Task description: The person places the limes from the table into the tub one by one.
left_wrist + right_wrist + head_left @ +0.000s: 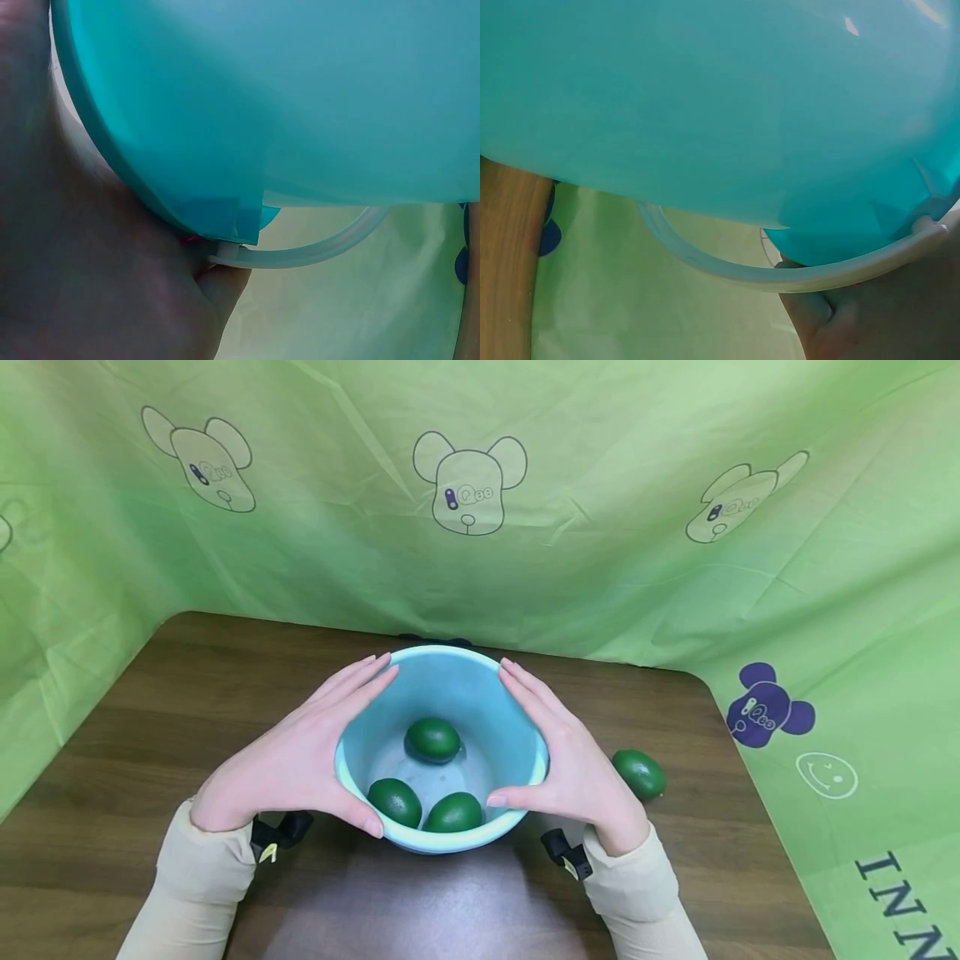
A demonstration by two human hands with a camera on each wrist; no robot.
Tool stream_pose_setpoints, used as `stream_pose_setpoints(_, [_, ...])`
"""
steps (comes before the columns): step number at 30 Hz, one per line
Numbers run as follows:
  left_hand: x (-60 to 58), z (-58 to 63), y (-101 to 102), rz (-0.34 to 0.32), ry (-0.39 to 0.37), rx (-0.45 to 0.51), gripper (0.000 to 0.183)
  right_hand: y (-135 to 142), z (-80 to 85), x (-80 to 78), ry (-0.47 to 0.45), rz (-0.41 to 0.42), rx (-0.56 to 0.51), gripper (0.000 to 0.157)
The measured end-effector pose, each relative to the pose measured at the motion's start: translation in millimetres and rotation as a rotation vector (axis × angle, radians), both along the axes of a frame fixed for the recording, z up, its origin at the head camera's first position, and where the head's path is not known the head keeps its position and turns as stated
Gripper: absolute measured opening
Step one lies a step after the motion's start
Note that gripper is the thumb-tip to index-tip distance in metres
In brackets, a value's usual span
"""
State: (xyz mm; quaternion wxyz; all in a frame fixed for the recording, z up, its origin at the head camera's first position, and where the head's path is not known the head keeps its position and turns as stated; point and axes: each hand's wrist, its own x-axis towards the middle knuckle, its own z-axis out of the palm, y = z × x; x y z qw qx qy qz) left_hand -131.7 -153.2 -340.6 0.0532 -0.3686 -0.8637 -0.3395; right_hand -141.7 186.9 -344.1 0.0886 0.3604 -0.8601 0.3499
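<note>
Between my two hands is a light-blue bucket [480, 681] with its mouth facing me. Three green limes lie inside: one lime [432, 740] farther back, a second lime [395, 802] at front left and a third lime [454, 812] at front right. My left hand [300, 752] grips the rim on the left, thumb at the front. On the opposite side my right hand [573, 760] holds the rim, its thumb reaching over the edge. A pale curved handle [780, 277] hangs beneath the bucket in the right wrist view. Whether the base touches the table cannot be seen.
Another green lime [639, 774] lies on the brown wooden table [720, 860], just right of my right hand. A green printed cloth [585, 552] hangs behind the table and along its sides. Something dark [435, 640] peeks out behind the bucket.
</note>
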Motion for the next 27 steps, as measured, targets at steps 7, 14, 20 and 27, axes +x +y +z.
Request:
stream_pose_setpoints(7, [0.0,-0.6,-0.6,0.006,-0.013,-0.001,0.144,-0.4,1.7,-0.4,-0.013,0.011,-0.031,0.121])
stream_pose_setpoints(14, [-0.6,-1.0,-0.3,0.01,-0.016,-0.003,0.143,3.5,1.4,-1.5,0.011,-0.007,-0.042,0.117])
stream_pose_setpoints(20, [-0.5,-0.9,-0.1,0.01,-0.014,-0.002,0.142,7.5,2.5,-2.6,0.02,-0.022,-0.059,0.114])
stream_pose_setpoints(27, [-0.8,-2.2,-0.3,0.015,-0.019,-0.001,0.14,13.1,4.9,-3.2,0.03,-0.053,-0.077,0.111])
